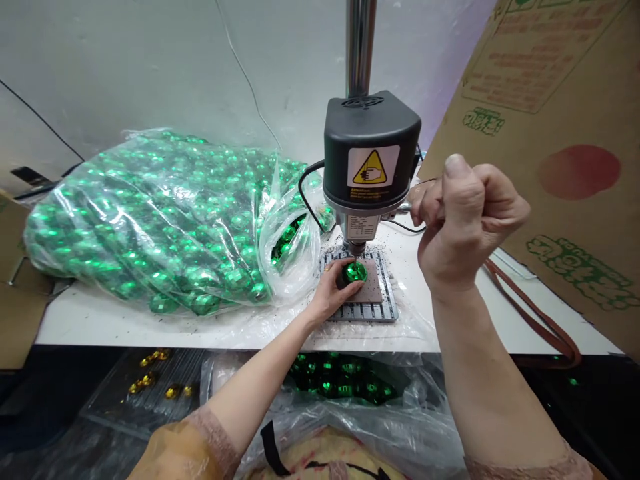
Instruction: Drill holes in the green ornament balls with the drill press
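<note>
My left hand (334, 288) grips a shiny green faceted ball (356, 271) between thumb and fingers. The ball rests on a square pad (373, 292) over the slotted metal base (387, 310) of a small drill press (373, 143). Directly above the ball is the press's chuck (357, 248); whether the bit touches the ball I cannot tell. My right hand (465, 220) is closed around the metal feed handle (401, 209) on the press's right side, with most of the handle hidden by the fingers.
A big clear bag (165, 220) of green balls lies left of the press. Below the table edge, another open bag (345, 377) holds green balls, with several gold balls (173, 391) nearby. A cardboard box (560, 167) stands right, near a brown strap (535, 317). Dark shavings dot the white table (280, 333).
</note>
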### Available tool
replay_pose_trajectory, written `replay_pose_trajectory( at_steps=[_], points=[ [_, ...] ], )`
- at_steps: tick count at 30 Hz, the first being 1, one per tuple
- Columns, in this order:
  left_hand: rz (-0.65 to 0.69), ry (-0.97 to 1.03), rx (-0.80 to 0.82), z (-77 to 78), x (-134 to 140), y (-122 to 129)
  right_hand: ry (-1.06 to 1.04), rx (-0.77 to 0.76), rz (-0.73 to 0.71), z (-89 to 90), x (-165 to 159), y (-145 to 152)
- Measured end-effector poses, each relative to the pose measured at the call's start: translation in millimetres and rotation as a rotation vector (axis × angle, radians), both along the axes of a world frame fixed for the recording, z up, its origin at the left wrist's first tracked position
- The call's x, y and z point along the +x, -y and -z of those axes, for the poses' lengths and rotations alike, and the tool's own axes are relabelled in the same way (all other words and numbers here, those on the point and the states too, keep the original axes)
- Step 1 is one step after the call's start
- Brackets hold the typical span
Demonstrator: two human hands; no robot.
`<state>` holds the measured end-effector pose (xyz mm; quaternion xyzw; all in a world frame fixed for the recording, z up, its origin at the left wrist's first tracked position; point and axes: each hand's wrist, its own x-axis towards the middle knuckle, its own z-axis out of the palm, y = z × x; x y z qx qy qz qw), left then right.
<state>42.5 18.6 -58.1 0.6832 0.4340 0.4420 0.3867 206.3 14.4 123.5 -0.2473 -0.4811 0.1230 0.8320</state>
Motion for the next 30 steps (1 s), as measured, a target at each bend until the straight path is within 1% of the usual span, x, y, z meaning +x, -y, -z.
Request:
replay_pose_trajectory(
  at_steps=[6, 10, 15, 19, 25, 30],
  points=[
    [-0.006, -0.022, 0.018, 2.5, -0.7, -0.5, 0.017, -0.014, 0.038, 0.3, -1.4, 1.3],
    [0.003, -0.044, 0.033, 2.9, -1.7, -0.5, 0.025, -0.011, 0.041, 3.8, -1.8, 3.9],
    [0.0, -0.058, 0.05, 5.6, -1.8, -1.4, 0.06, 0.069, 0.038, 10.9, -2.9, 4.9],
    [-0.006, -0.073, 0.076, 7.5, -1.1, -1.2, 0.07, 0.131, 0.072, 15.0, -4.4, 4.0],
    [-0.011, -0.07, 0.087, 6.6, -0.5, 0.5, 0.073, 0.214, 0.082, 21.2, -5.1, 2.1],
    [0.0, -0.066, 0.068, 5.0, -1.1, 1.6, 0.074, 0.212, 0.132, 26.2, -5.1, 2.3]
  ],
)
